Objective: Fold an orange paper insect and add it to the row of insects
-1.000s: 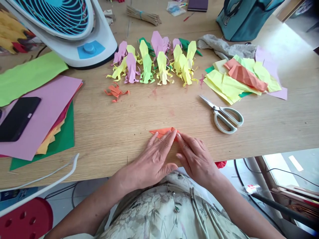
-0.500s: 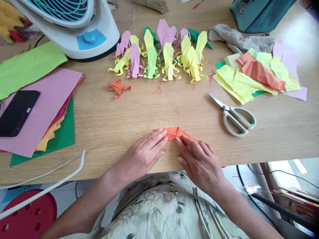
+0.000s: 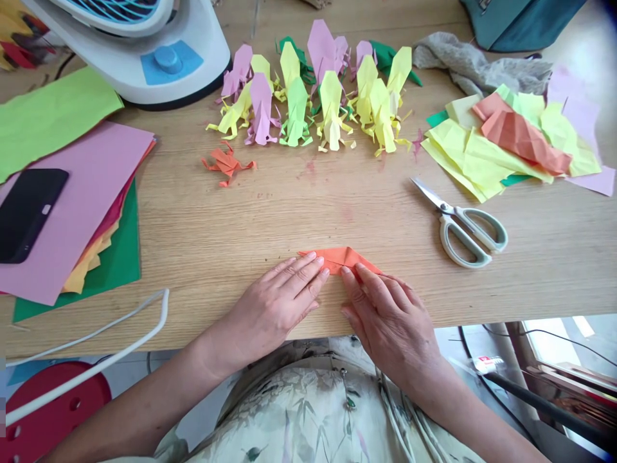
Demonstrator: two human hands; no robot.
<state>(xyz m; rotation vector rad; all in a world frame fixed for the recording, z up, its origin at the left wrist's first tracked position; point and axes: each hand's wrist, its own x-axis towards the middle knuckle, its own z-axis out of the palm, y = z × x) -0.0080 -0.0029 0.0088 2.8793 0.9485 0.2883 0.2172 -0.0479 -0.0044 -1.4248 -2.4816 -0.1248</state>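
Note:
A folded strip of orange paper point(image 3: 337, 257) lies flat near the table's front edge, pointed at its left end and peaked near the middle. My left hand point(image 3: 292, 289) covers its left part, fingers held together and pinning it to the wood. On the right part, my right hand point(image 3: 385, 302) presses with its fingertips, the fingers slightly bent and the thumb below the paper. Part of the strip is hidden under both hands. Farther up the table sits a small orange origami frog point(image 3: 228, 164).
Several purple, yellow and green origami figures point(image 3: 330, 109) stand at the back. Scissors point(image 3: 467, 225) lie right of my hands, below crumpled paper sheets point(image 3: 463, 154) and a grey cloth point(image 3: 477, 61). At left are a fan point(image 3: 183, 58), coloured sheets point(image 3: 96, 173), a phone point(image 3: 31, 212) and a white cable point(image 3: 120, 347).
The view has shifted slightly, so the objects at the back sit higher in the picture. Both hands keep nearly the same position on the orange paper.

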